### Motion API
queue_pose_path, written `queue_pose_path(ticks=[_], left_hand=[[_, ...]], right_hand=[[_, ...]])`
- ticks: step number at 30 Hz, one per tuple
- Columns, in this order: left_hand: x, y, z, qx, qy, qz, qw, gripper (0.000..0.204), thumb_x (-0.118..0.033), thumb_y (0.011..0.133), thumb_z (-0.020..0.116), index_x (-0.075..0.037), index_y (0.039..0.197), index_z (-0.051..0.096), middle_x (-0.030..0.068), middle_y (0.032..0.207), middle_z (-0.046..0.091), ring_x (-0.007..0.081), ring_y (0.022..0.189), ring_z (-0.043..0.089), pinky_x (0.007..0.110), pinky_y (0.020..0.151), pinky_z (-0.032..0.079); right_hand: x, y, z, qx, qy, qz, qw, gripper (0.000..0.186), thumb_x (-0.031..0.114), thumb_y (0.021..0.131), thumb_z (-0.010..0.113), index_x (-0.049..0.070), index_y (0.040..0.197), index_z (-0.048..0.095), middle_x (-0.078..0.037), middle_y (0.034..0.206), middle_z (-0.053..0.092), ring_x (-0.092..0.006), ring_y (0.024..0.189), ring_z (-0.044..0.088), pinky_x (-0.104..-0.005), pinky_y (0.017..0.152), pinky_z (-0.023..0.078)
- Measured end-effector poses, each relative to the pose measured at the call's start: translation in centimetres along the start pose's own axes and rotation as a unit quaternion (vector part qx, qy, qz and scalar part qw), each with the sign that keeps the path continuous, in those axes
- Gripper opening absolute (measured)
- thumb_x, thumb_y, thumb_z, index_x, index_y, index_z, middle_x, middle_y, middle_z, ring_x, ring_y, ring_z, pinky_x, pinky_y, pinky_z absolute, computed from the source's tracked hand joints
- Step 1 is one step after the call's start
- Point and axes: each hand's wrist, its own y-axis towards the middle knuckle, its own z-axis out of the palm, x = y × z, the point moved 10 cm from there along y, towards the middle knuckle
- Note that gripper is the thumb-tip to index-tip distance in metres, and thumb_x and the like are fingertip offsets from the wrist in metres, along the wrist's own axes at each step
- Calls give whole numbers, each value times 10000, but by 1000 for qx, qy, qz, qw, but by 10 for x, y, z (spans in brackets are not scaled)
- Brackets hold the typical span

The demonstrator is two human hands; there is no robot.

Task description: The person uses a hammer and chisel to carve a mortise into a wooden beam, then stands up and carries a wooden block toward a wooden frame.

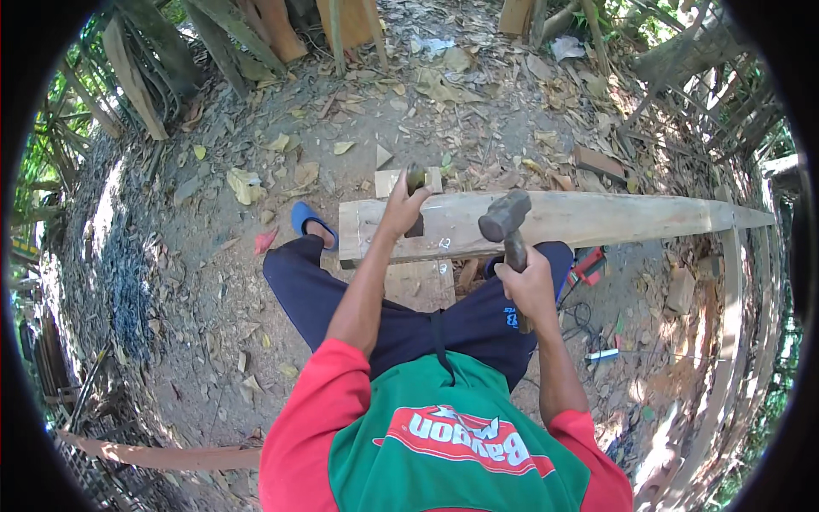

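the left hand (404, 209) is curled closed around a short hand tool (415, 177), whose rounded butt shows above the fist; its lower end is hidden, so i cannot tell whether it touches the wood. the right hand (529, 277) is wrapped firmly around the handle of a heavy hammer (505, 215), the head seen over the beam (whether it touches there, i cannot tell).

the thick wooden beam (614, 219) lies crosswise in front of the person's knees, its squared end to the left and the far end running off to the right. a dark rectangular hole (415, 227) is cut into it, just beside the left wrist.

for good work here, i'd hold the tool upright and steady, keep the fingers well below its butt, and let the hammer fall square and short, eyes on the cutting end.

no box, bucket or tray can be made out; the hole is the only hollow, and its inside is too dark to read.

just beyond the beam sits a pale wood block (384, 183). near the right knee, a red and black power tool (587, 266) lies on the leaf-strewn ground (205, 282).
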Motion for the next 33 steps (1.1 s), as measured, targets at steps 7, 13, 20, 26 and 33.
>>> queue_pose_path(ticks=[7, 13, 20, 26, 33], left_hand=[[23, 8, -19, 122, 268, -11, 956, 541, -262, 778, 797, -22, 1184, 533, 241, 1043, 666, 384, 958, 647, 421, 835, 495], [10, -16, -11, 56, 208, 20, 976, 461, -213, 779, 813, -66, 1140, 568, 133, 829, 655, 254, 723, 626, 374, 693, 500], [22, -36, -14, 33, 161, 26, 986, 412, -193, 804, 802, -75, 1127, 577, 89, 745, 588, 179, 649, 558, 326, 623, 482], [39, -27, 3, 72, 133, -44, 988, 391, -137, 809, 772, -77, 1158, 606, 141, 865, 675, 244, 749, 644, 330, 702, 508], [43, -27, -44, 84, 99, -33, 991, 378, -138, 774, 793, -38, 1093, 617, 126, 897, 675, 203, 793, 637, 341, 751, 510]], right_hand=[[25, -7, 21, 21, 77, -24, 997, 134, 86, 798, 643, 0, 866, 568, 2, 604, 530, -77, 475, 498, -272, 434, 393], [32, -5, 24, 20, 0, -68, 997, 191, 84, 789, 661, -27, 927, 591, -50, 628, 547, -92, 524, 497, -286, 514, 422], [119, -14, 29, -15, 28, -252, 967, 286, 65, 734, 697, -18, 991, 603, -91, 668, 608, -160, 597, 600, -307, 568, 465], [-9, 84, 85, -40, -201, -167, 964, 298, 142, 727, 679, -12, 972, 607, -232, 761, 657, -433, 742, 648, -470, 660, 512], [26, 59, 60, 4, -180, -126, 976, 252, 186, 732, 668, -21, 853, 589, -270, 730, 606, -462, 724, 600, -481, 651, 471]])
